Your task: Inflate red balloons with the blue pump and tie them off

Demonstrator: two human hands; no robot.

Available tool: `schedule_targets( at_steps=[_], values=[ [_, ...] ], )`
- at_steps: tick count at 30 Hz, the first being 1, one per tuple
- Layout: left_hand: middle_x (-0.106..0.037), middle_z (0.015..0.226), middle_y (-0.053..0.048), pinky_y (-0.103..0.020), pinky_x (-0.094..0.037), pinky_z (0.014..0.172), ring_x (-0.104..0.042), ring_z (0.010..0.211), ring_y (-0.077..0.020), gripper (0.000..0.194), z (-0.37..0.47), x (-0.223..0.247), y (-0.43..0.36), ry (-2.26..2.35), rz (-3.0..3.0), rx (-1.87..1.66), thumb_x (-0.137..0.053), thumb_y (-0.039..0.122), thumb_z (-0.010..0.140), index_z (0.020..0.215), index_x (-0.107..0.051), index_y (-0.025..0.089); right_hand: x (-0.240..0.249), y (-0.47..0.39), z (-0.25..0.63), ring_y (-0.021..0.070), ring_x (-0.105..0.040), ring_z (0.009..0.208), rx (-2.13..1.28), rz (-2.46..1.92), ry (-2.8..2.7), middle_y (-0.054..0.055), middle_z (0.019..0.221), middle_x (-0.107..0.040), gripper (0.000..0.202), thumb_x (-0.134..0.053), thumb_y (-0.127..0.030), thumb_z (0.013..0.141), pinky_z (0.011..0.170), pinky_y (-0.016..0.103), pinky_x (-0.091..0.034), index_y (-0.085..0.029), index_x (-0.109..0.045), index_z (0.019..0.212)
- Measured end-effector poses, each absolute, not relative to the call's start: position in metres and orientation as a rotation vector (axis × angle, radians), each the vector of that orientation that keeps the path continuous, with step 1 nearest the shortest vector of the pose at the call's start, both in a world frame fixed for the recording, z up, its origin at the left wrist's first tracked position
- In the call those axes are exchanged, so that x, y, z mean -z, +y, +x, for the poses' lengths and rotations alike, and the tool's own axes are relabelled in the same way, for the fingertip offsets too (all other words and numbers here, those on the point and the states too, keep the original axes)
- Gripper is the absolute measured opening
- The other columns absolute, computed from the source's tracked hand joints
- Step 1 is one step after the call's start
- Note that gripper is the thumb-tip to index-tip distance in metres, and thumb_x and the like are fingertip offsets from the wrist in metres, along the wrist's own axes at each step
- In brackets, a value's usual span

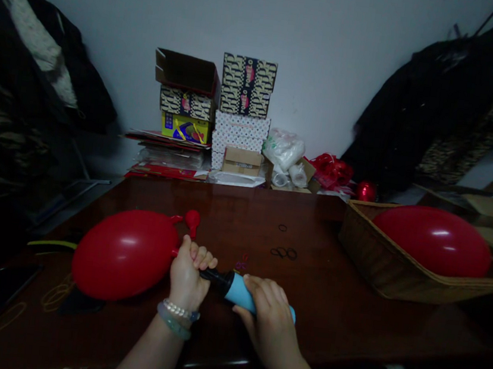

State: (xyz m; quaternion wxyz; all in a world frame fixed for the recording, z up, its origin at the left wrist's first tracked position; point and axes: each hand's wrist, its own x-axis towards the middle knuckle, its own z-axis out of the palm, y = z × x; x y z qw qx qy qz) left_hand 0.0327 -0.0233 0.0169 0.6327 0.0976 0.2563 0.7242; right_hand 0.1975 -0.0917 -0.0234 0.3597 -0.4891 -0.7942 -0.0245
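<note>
A large inflated red balloon (125, 255) lies to the left, its neck running into my left hand (191, 267). That hand is closed around the neck where it meets the black nozzle of a light-blue balloon pump (240, 292). Wrapped over the pump's blue body is my right hand (272, 319), fingers curled on top. Just beyond my left hand sits a small uninflated red balloon (192, 220). The exact joint of neck and nozzle is hidden by my left fingers.
At the right, a wicker basket (366, 265) holds another inflated red balloon (435, 240). Black bands (283, 253) and tan rubber bands (54, 297) lie on the dark table (313, 223). Stacked boxes (246, 86) stand behind it; dark coats (422, 104) hang at both sides.
</note>
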Motion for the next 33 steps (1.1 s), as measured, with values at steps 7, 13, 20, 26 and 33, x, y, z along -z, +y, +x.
schedule_targets(
  at_steps=[7,13,20,26,33],
  values=[
    [-0.025,0.037,0.008,-0.021,-0.027,0.04,-0.025,0.032,-0.0059,0.046,-0.003,-0.027,-0.013,0.587,0.206,-1.733,-0.047,0.038,0.092,0.054,-0.027,0.019,0.021,-0.091,0.203,0.0266,-0.059,0.101,0.066,-1.274,-2.051,0.011,0.113,-0.064,0.041,-0.064,-0.026,0.084,0.086,0.043,-0.048,-0.02,-0.052,0.122],
    [-0.025,0.037,0.008,-0.021,-0.026,0.04,-0.026,0.032,-0.0062,0.044,-0.012,-0.025,-0.01,0.576,0.217,-1.743,-0.047,0.031,0.091,0.054,-0.026,0.019,0.032,-0.088,0.213,0.0259,-0.058,0.103,0.114,-1.282,-2.057,0.01,0.114,-0.064,0.048,-0.068,-0.026,0.08,0.088,0.043,-0.048,-0.017,-0.051,0.124],
    [-0.025,0.038,0.008,-0.022,-0.028,0.042,-0.025,0.034,-0.0063,0.045,0.001,-0.022,-0.014,0.569,0.215,-1.727,-0.05,0.033,0.09,0.055,-0.026,0.019,0.033,-0.088,0.217,0.0253,-0.059,0.101,0.154,-1.27,-2.028,0.01,0.113,-0.065,0.043,-0.063,-0.026,0.084,0.086,0.043,-0.049,-0.019,-0.051,0.125],
    [-0.024,0.039,0.008,-0.022,-0.026,0.041,-0.024,0.034,-0.006,0.044,0.016,-0.02,-0.018,0.57,0.191,-1.676,-0.051,0.033,0.089,0.055,-0.027,0.019,0.03,-0.091,0.207,0.0256,-0.059,0.1,0.14,-1.289,-2.032,0.009,0.113,-0.065,0.046,-0.067,-0.024,0.08,0.087,0.044,-0.049,-0.019,-0.052,0.123],
    [-0.024,0.04,0.008,-0.022,-0.028,0.042,-0.025,0.034,-0.006,0.045,0.041,-0.012,-0.024,0.57,0.194,-1.607,-0.054,0.036,0.088,0.055,-0.029,0.019,0.031,-0.093,0.202,0.0267,-0.059,0.098,0.098,-1.298,-2.018,0.01,0.112,-0.065,0.047,-0.069,-0.022,0.079,0.085,0.045,-0.05,-0.018,-0.052,0.122]
  ],
)
